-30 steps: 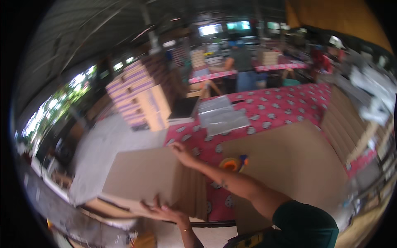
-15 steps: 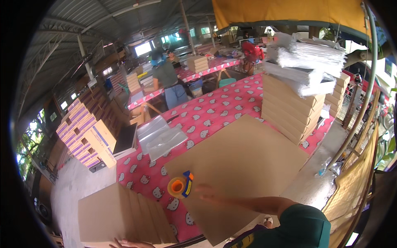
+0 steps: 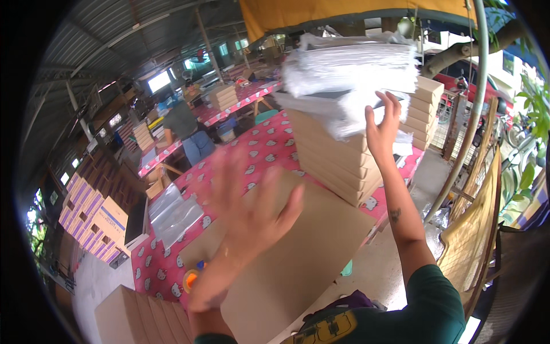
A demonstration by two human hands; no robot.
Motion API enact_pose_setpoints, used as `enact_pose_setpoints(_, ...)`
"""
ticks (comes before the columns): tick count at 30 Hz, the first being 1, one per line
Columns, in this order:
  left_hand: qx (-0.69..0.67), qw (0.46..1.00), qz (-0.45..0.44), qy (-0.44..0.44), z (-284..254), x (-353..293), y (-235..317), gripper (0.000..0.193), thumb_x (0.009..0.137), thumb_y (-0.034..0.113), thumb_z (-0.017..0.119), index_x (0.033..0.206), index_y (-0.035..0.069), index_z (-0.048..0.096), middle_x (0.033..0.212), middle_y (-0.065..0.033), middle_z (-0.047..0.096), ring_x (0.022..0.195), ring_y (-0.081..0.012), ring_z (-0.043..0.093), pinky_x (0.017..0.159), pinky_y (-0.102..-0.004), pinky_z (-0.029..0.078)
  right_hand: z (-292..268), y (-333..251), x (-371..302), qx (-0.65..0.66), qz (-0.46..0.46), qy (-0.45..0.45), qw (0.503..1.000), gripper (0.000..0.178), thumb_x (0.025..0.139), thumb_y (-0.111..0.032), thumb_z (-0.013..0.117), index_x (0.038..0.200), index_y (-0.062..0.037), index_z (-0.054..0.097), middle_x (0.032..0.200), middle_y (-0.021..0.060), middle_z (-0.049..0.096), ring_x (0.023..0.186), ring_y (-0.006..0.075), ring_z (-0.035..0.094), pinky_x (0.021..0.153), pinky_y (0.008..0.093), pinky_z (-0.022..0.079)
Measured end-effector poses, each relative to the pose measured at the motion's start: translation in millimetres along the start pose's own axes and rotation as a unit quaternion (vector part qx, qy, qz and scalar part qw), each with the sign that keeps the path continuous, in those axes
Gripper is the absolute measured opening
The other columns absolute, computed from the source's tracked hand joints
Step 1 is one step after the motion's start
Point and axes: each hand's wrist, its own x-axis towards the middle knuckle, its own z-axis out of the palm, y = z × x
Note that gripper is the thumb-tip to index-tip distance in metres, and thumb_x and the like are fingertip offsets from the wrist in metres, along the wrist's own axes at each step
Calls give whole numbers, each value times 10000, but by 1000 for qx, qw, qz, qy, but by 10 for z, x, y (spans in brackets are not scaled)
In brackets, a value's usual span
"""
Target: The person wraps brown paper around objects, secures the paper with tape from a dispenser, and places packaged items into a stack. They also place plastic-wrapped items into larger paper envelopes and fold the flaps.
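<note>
My left hand [image 3: 249, 209], blurred by motion, is raised above a large flat cardboard sheet [image 3: 303, 258] with its fingers spread and nothing in it. Farther right, my right hand [image 3: 384, 129] reaches up with fingers apart in front of a pile of clear-plastic-wrapped flat items [image 3: 349, 71]. Whether its fingertips touch the plastic, I cannot tell. That pile rests on a stack of brown cardboard boxes [image 3: 332, 155]. Partly behind my left forearm, a tape roll [image 3: 190, 280] with an orange core and a blue part sits at the sheet's left edge.
A pink patterned cloth [image 3: 266, 146] covers the table. Clear plastic sheets [image 3: 175, 218] lie on its left side. More folded brown cardboard [image 3: 140, 315] stands at the near left. Printed cartons [image 3: 94, 221] are piled beyond the table, and a person [image 3: 186, 129] stands at another table.
My left hand has risen from the near-left cardboard to above the sheet. My right hand has moved from the sheet up to the plastic-wrapped pile. The view has shifted right.
</note>
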Motion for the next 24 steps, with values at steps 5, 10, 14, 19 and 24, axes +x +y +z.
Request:
enact_pose_setpoints(5,-40,996,86,-3,1655,1108,380,858,774,293,767,1516,160,356,1555,-238,279,1454,-415,264,1138,-659,141,231,461,379,-59,-47,-67,995,330,883,-252,663,1183,-119,634,1297,163,535,1216,372,497,1010,502,383)
enact_pose_setpoints(10,33,995,72,-66,2872,1520,482,992,756,314,775,1565,143,226,1569,-233,253,1471,-418,209,1147,-661,148,252,821,536,-64,-10,-108,992,370,891,-262,635,1226,-109,609,1332,165,528,1251,356,493,1028,524,375)
enact_pose_setpoints(14,73,995,45,-57,3201,1571,427,1067,723,319,802,1570,113,185,1560,-228,268,1463,-413,227,1147,-653,167,259,800,544,-62,3,-124,990,476,895,-274,634,1316,-81,526,1402,227,439,1252,388,492,1018,524,375)
enact_pose_setpoints(19,78,992,40,-86,3233,1681,395,989,642,317,846,1473,76,367,1271,-166,521,1187,-347,496,1071,-537,342,298,785,662,-91,17,-132,987,547,896,-325,634,1349,-64,477,1402,280,393,1191,409,517,981,523,389)
enact_pose_setpoints(24,29,993,95,-67,3151,1796,286,743,612,370,844,1226,70,549,1027,-83,571,987,-265,555,848,-410,420,286,829,679,-150,-30,-130,980,571,897,-380,616,1369,-91,477,1406,203,432,1216,354,504,988,505,387)
